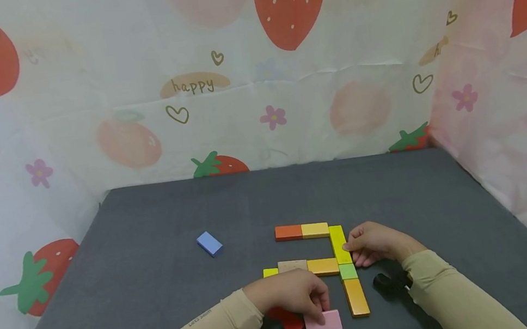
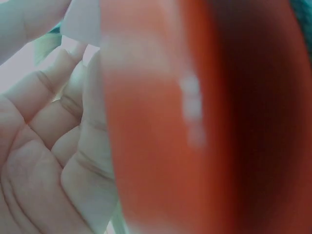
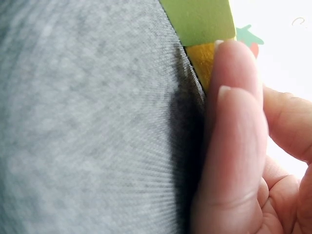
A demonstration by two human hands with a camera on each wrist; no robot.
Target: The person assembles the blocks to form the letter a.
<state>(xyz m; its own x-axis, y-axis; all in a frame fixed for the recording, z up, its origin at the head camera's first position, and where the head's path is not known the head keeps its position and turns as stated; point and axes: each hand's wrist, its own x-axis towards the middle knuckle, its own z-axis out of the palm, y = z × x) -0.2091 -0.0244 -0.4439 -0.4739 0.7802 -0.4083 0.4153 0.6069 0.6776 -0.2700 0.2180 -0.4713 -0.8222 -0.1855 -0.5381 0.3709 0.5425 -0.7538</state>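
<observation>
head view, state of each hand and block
left hand, fingers on pink block
right hand, fingers on long yellow block
pink block, touched
long yellow block, touched
blue block, flat, apart
red block, partly covered
leftmost yellow block, partly covered
tan block, partly covered
green block, flat
vermilion block, flat
pale yellow block, flat
middle orange block, flat
lower orange block, flat

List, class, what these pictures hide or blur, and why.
Head view: part of the red block, hidden by the left hand.
Head view: the sleeve lettering, too small to read.
Left wrist view: the red thing, blurred and cut off by edges.
Right wrist view: most of the yellow block, behind the right hand; the green block, cut off by the top edge.
</observation>
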